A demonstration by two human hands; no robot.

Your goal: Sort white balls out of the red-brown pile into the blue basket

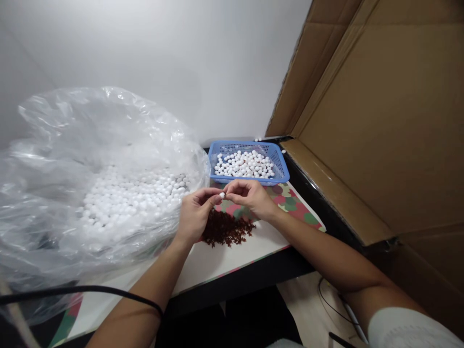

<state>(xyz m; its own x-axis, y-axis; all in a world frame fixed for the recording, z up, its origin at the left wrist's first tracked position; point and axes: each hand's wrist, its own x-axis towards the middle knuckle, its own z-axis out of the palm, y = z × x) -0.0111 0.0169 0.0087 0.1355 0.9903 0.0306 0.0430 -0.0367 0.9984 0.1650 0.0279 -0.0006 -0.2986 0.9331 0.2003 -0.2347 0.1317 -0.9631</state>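
Note:
My left hand [195,210] is closed in a pinch, with a small white ball [222,195] between thumb and forefinger. Right beside the ball, my right hand [250,195] also pinches; whatever its fingertips hold is too small to make out. Beneath both hands lies a heap of small dark red-brown pieces [228,229]. To the left, a large clear plastic bag [108,116] stands open with a mass of white balls [126,198] inside. Just beyond my hands is a blue mesh basket [284,169] holding many similar white balls, with specks of red among them.
A patterned sheet [290,200] with a white area covers the dark table [253,270]. Tall cardboard [391,121] walls off the right side, and a white wall [163,58] rises behind. A few loose balls [258,139] lie behind the basket. A black cable [83,289] crosses my left forearm.

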